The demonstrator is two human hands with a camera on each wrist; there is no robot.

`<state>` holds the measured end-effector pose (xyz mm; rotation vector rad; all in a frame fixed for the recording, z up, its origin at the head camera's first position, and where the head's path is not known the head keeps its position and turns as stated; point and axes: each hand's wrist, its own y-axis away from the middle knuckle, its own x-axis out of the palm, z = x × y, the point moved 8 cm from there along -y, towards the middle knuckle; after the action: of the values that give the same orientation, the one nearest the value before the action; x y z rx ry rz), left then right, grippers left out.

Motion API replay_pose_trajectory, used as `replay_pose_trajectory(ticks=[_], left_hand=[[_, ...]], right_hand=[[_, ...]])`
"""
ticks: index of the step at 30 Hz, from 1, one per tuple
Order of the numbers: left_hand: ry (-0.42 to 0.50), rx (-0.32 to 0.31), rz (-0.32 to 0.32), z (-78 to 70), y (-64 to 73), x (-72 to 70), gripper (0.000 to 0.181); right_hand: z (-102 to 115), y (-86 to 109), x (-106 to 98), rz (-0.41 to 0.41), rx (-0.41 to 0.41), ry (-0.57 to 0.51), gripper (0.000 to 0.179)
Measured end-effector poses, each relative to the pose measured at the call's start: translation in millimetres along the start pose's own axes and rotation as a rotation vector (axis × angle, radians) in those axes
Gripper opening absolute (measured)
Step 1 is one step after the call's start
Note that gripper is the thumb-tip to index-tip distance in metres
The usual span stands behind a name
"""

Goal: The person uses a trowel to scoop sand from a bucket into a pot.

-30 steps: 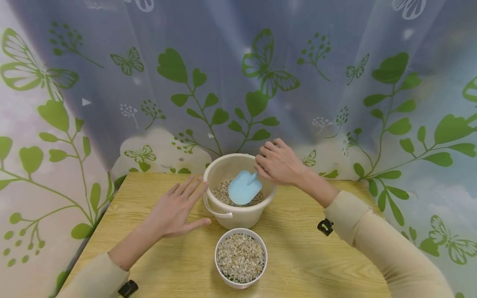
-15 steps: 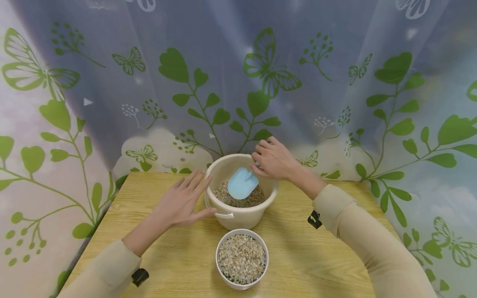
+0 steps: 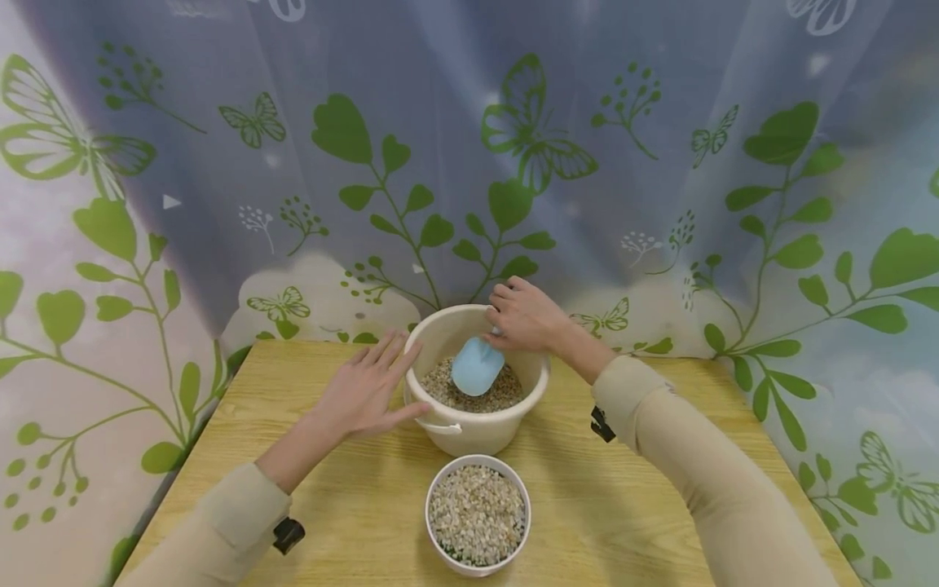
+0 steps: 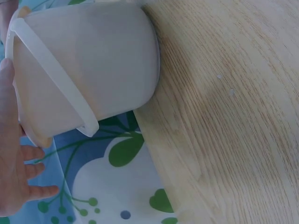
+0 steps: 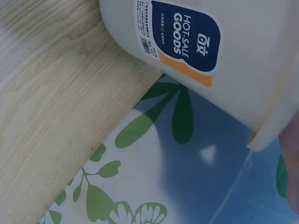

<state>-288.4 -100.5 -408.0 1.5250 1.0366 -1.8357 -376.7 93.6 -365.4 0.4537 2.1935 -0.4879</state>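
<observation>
A cream bucket (image 3: 469,441) stands at the back of the table with small gravel (image 3: 438,381) in its bottom. My right hand (image 3: 526,319) grips the handle of a light blue scoop (image 3: 477,369), whose blade is inside the bucket at the gravel; whether it digs in is unclear. Against the left side of the bucket rim, my left hand (image 3: 365,397) rests with straight, spread fingers, the thumb near the white bail handle (image 3: 440,427). In front of the bucket sits a white bowl (image 3: 477,572) heaped with pale gravel (image 3: 478,514).
The wooden table (image 3: 623,497) ends just behind the bucket, where a curtain (image 3: 440,163) printed with leaves and butterflies hangs. In the right wrist view a label (image 5: 189,37) shows on the bucket's side. Small white specks (image 4: 231,92) lie on the table in the left wrist view.
My right hand has moved left over the bucket, and the scoop has dipped toward the gravel with its blade turning. My left hand has shifted right and up along the bucket rim.
</observation>
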Motion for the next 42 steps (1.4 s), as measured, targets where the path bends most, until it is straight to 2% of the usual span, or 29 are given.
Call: replay_pose_trajectory(ticks=[7, 12, 16, 28, 36, 42], left_hand=[[-0.013, 0.004, 0.000, -0.5, -0.1, 0.6, 0.099], [-0.010, 0.000, 0.004, -0.9, 0.5, 0.4, 0.098], [-0.012, 0.003, 0.004, -1.6, 0.8, 0.5, 0.099], [-0.006, -0.009, 0.008, -1.6, 1.7, -2.1, 0.099], [0.009, -0.013, 0.006, -1.4, 0.0, -1.1, 0.098], [-0.004, -0.013, 0.011, -1.9, 0.4, 0.2, 0.098]], right_hand=[[10, -10.5, 10, 0.036, -0.064, 0.114, 0.049], [16, -18.6, 16, 0.066, -0.082, 0.122, 0.050], [20, -24.6, 16, 0.057, -0.083, 0.122, 0.049], [31, -34.7, 17, -0.025, -0.077, 0.237, 0.042], [34, -35.9, 17, -0.015, -0.048, 0.245, 0.043], [38, -34.7, 18, -0.030, -0.033, 0.162, 0.042]])
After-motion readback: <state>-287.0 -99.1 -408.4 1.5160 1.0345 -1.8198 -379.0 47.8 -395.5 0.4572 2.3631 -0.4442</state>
